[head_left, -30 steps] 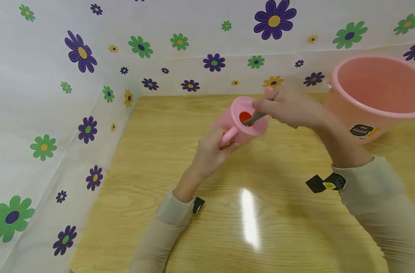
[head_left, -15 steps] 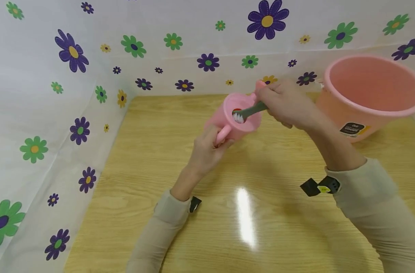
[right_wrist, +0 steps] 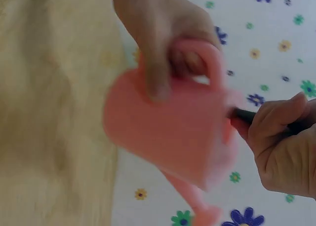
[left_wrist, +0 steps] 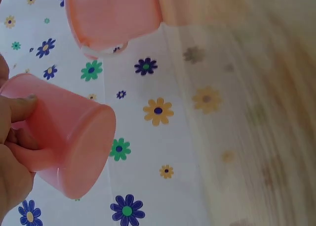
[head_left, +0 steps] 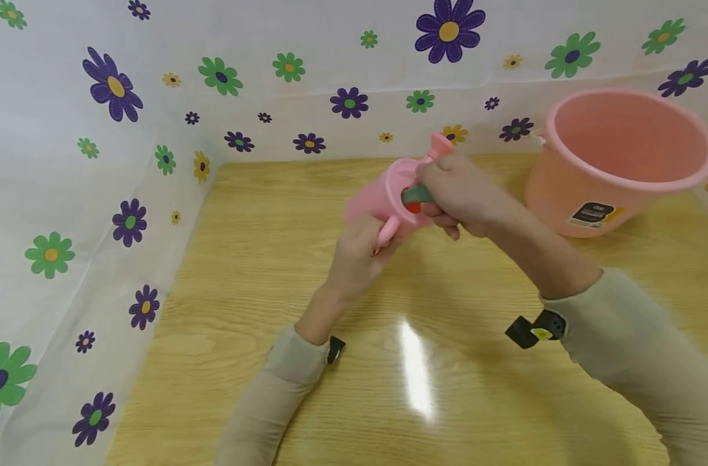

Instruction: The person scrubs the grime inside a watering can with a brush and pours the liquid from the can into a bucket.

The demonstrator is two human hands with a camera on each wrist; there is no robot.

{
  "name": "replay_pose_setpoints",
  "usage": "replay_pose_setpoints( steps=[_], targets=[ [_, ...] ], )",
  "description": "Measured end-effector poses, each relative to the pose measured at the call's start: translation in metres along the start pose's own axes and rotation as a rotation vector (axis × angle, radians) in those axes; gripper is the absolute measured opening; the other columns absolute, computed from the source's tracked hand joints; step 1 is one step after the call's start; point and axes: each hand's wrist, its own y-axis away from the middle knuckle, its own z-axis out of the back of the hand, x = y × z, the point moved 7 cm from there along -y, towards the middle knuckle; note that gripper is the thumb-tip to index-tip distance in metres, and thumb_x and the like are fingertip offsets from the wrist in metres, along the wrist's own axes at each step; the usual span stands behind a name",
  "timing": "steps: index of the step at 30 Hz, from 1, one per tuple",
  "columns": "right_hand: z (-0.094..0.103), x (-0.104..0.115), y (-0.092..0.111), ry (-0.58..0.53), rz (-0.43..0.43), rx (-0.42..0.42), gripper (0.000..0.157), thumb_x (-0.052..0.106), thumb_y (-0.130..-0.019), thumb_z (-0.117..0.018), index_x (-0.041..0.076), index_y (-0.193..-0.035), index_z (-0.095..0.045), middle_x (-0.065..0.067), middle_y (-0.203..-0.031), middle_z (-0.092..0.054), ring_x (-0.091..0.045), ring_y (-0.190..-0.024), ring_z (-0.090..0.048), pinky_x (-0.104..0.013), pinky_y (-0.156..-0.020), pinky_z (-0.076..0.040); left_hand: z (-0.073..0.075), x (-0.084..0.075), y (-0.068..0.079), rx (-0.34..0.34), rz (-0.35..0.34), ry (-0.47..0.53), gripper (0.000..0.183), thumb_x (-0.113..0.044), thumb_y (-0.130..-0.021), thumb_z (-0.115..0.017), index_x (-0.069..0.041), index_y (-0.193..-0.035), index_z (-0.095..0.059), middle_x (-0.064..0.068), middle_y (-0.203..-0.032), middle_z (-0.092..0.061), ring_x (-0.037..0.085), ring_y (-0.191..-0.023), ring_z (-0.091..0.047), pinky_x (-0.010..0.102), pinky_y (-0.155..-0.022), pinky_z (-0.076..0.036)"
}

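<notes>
A pink watering can is tipped in the air over the table, its mouth facing the right hand. My left hand grips it by the handle; the left wrist view shows those fingers looped through the handle and the can's base. My right hand holds a dark green brush at the mouth, the bristle end hidden inside the can. In the right wrist view the brush handle enters the opening, and the spout points downward. Red shows within the opening.
A large pink bucket stands at the back right of the wooden table, beyond the right forearm. White cloth with printed flowers hangs behind the table and along its left side.
The brush came partly out, showing white bristles half a second ago, and is now pushed back deep into the can. The right hand moved left and down toward the mouth.
</notes>
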Motion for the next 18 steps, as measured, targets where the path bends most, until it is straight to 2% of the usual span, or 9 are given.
replay_pose_setpoints(
  steps=[3, 8, 12, 15, 18],
  targets=[
    [-0.007, -0.003, -0.005, -0.049, -0.018, 0.003, 0.04, 0.015, -0.101, -0.03, 0.01, -0.061, -0.039, 0.002, -0.051, -0.035, -0.011, -0.037, -0.031, -0.024, -0.035, -0.033, 0.0, 0.001, 0.003, -0.003, 0.016, -0.021, 0.028, 0.004, -0.079, -0.079, -0.001, -0.084, -0.052, 0.008, -0.073, -0.049, 0.019, -0.065, -0.043, 0.03, -0.056, -0.04],
    [0.005, -0.006, 0.008, -0.093, -0.042, -0.066, 0.03, 0.018, -0.103, -0.033, 0.003, -0.079, -0.043, 0.001, -0.054, -0.037, -0.011, -0.039, -0.03, -0.025, -0.035, -0.033, -0.003, 0.002, 0.004, -0.017, 0.042, -0.027, 0.029, 0.005, -0.079, -0.079, -0.001, -0.084, -0.051, 0.009, -0.073, -0.047, 0.02, -0.065, -0.043, 0.03, -0.056, -0.04],
    [0.002, -0.012, 0.007, -0.097, -0.056, -0.069, 0.029, 0.016, -0.101, -0.032, 0.003, -0.076, -0.043, 0.001, -0.053, -0.039, -0.012, -0.039, -0.032, -0.025, -0.036, -0.035, -0.011, 0.001, 0.004, 0.001, 0.027, -0.035, 0.03, 0.005, -0.079, -0.079, -0.002, -0.082, -0.05, 0.008, -0.072, -0.047, 0.02, -0.065, -0.043, 0.029, -0.057, -0.039],
    [0.003, -0.016, 0.008, -0.058, -0.057, -0.063, 0.029, 0.016, -0.099, -0.033, 0.005, -0.074, -0.042, 0.001, -0.053, -0.038, -0.012, -0.04, -0.031, -0.025, -0.037, -0.033, -0.013, 0.001, 0.006, 0.013, 0.027, -0.018, 0.031, 0.005, -0.078, -0.079, -0.002, -0.082, -0.049, 0.008, -0.071, -0.047, 0.019, -0.065, -0.044, 0.028, -0.057, -0.04],
    [0.011, -0.012, 0.018, 0.051, -0.025, -0.055, 0.033, 0.02, -0.102, -0.036, 0.005, -0.073, -0.043, 0.001, -0.052, -0.036, -0.012, -0.039, -0.028, -0.025, -0.036, -0.027, -0.013, 0.002, 0.007, 0.029, 0.035, 0.034, 0.034, 0.005, -0.076, -0.081, -0.002, -0.081, -0.048, 0.007, -0.072, -0.047, 0.019, -0.066, -0.044, 0.027, -0.058, -0.039]
  ],
)
